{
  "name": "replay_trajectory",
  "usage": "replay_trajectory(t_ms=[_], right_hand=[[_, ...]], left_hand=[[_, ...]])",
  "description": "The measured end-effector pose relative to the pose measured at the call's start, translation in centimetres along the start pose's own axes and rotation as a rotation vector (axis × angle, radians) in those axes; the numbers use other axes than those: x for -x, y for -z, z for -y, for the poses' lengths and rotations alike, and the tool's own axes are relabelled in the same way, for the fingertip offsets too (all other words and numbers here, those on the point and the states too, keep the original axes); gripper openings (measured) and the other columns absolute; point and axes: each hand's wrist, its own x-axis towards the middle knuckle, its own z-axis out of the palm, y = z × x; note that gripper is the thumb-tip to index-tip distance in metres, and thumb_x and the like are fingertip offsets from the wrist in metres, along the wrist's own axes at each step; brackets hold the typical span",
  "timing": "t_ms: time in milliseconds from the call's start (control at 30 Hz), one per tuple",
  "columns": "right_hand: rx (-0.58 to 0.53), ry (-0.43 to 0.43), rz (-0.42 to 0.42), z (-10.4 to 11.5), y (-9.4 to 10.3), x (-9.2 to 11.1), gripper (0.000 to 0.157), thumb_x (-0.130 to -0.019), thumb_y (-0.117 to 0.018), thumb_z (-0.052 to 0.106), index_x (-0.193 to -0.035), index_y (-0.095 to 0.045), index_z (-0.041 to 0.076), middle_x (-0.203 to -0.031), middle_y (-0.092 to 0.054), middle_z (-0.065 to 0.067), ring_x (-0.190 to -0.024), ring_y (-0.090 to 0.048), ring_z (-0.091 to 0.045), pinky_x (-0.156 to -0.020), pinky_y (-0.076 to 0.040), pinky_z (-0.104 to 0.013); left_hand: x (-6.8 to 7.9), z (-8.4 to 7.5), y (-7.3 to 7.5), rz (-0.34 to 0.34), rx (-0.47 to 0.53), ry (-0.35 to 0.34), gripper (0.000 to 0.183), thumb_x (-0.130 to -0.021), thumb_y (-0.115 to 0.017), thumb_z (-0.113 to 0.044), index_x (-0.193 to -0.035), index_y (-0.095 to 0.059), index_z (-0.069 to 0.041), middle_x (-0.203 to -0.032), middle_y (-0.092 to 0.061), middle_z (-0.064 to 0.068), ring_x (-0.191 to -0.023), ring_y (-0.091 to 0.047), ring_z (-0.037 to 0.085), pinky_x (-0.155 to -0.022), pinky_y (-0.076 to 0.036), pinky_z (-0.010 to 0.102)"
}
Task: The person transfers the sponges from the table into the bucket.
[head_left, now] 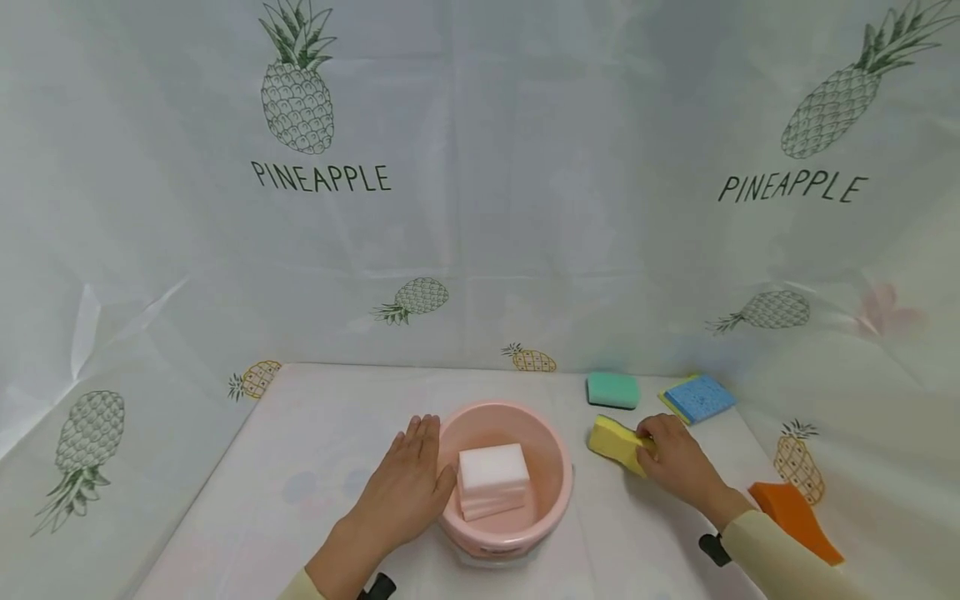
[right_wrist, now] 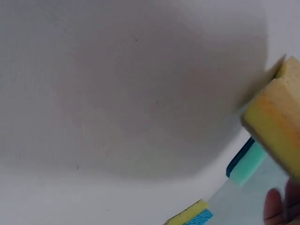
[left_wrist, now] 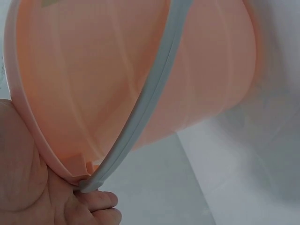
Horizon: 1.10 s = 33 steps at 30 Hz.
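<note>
A pink bucket [head_left: 558,467] with a grey handle [left_wrist: 150,89] stands near the front of the table. Inside it lies a white, sponge-like block [head_left: 495,467]. My left hand [head_left: 405,487] rests against the bucket's left rim, fingers straight and held together, the thumb at the rim. In the left wrist view its fingertips show beside the handle's end. To the right of the bucket, my right hand [head_left: 678,462] pinches the right end of a yellow sponge [head_left: 615,442]. The right wrist view shows that sponge's thick yellow side [right_wrist: 276,136] at the right edge.
A green sponge [head_left: 612,389] lies behind the yellow one. Beside it at the back right is a blue and yellow sponge [head_left: 701,398]. An orange wedge-shaped piece [head_left: 797,521] lies by the right forearm. A pineapple-printed sheet [head_left: 525,208] hangs behind the white table [head_left: 315,433].
</note>
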Motion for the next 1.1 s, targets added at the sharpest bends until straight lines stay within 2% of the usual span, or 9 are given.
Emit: replay_trajectory(t_ms=[100, 233, 300, 400, 600, 800, 933, 1100], right_hand=[[0.113, 0.016, -0.011, 0.1, -0.4, -0.1, 0.027, -0.086, -0.066, 0.020, -0.106, -0.057, 0.005, -0.104, -0.058, -0.012, -0.096, -0.051, -0.028, -0.084, -0.047, -0.047], [0.257, 0.040, 0.001, 0.3, -0.8, -0.1, 0.055, -0.080, -0.076, 0.035, -0.117, -0.054, 0.001, -0.113, -0.058, -0.019, -0.103, -0.050, -0.037, -0.087, -0.044, -0.055], [0.292, 0.046, 0.007, 0.3, -1.0, -0.1, 0.067, -0.075, -0.080, 0.041, -0.120, -0.053, 0.000, -0.116, -0.056, -0.021, -0.105, -0.048, -0.039, -0.085, -0.043, -0.056], [0.313, 0.045, 0.010, 0.3, -1.1, 0.0, 0.074, -0.071, -0.082, 0.045, -0.122, -0.052, 0.000, -0.117, -0.054, -0.021, -0.105, -0.046, -0.040, -0.084, -0.040, -0.055], [0.331, 0.063, -0.024, 0.1, -1.3, -0.1, 0.070, -0.074, -0.079, 0.044, -0.121, -0.052, -0.001, -0.115, -0.054, -0.022, -0.104, -0.047, -0.040, -0.082, -0.039, -0.054], [0.326, 0.129, -0.133, 0.3, -1.0, -0.8, 0.067, -0.074, -0.076, 0.045, -0.117, -0.052, -0.001, -0.109, -0.055, -0.021, -0.100, -0.048, -0.040, -0.079, -0.042, -0.053], [0.303, 0.179, -0.199, 1.7, 0.3, -1.8, 0.066, -0.072, -0.074, 0.047, -0.114, -0.053, 0.000, -0.105, -0.055, -0.020, -0.094, -0.049, -0.037, -0.072, -0.043, -0.049], [0.251, 0.233, -0.256, 4.6, 2.8, -3.3, 0.061, -0.074, -0.068, 0.048, -0.112, -0.055, 0.001, -0.104, -0.055, -0.017, -0.091, -0.050, -0.035, -0.068, -0.043, -0.046]], left_hand=[[0.0, 0.0, 0.0, -0.002, -0.001, 0.002, 0.069, -0.103, -0.037, -0.042, -0.152, -0.025, 0.005, -0.158, -0.027, 0.021, -0.149, -0.019, 0.035, -0.120, -0.022, 0.052], [0.0, 0.0, 0.0, -0.001, -0.001, 0.007, 0.069, -0.103, -0.038, -0.042, -0.152, -0.024, 0.005, -0.158, -0.027, 0.021, -0.149, -0.020, 0.036, -0.120, -0.022, 0.052], [0.0, 0.0, 0.0, -0.006, 0.002, 0.006, 0.069, -0.103, -0.040, -0.041, -0.151, -0.025, 0.006, -0.158, -0.028, 0.021, -0.149, -0.020, 0.036, -0.120, -0.022, 0.053], [0.0, 0.0, 0.0, -0.013, -0.001, 0.001, 0.069, -0.103, -0.040, -0.041, -0.151, -0.026, 0.006, -0.157, -0.028, 0.021, -0.149, -0.021, 0.036, -0.119, -0.023, 0.052], [0.0, -0.1, 0.0, -0.016, -0.018, -0.007, 0.069, -0.103, -0.039, -0.041, -0.151, -0.025, 0.006, -0.158, -0.027, 0.021, -0.149, -0.020, 0.035, -0.120, -0.022, 0.052], [-0.1, -0.2, 0.1, -0.045, -0.076, -0.015, 0.067, -0.102, -0.037, -0.042, -0.151, -0.029, 0.004, -0.157, -0.029, 0.023, -0.149, -0.022, 0.035, -0.120, -0.022, 0.053], [0.0, -0.3, 0.2, -0.059, -0.115, -0.014, 0.066, -0.102, -0.038, -0.041, -0.150, -0.032, 0.004, -0.157, -0.030, 0.022, -0.148, -0.023, 0.035, -0.120, -0.020, 0.053], [-0.1, -0.5, 0.3, -0.073, -0.123, -0.015, 0.065, -0.101, -0.040, -0.040, -0.149, -0.033, 0.004, -0.156, -0.031, 0.022, -0.148, -0.023, 0.035, -0.120, -0.020, 0.053]])
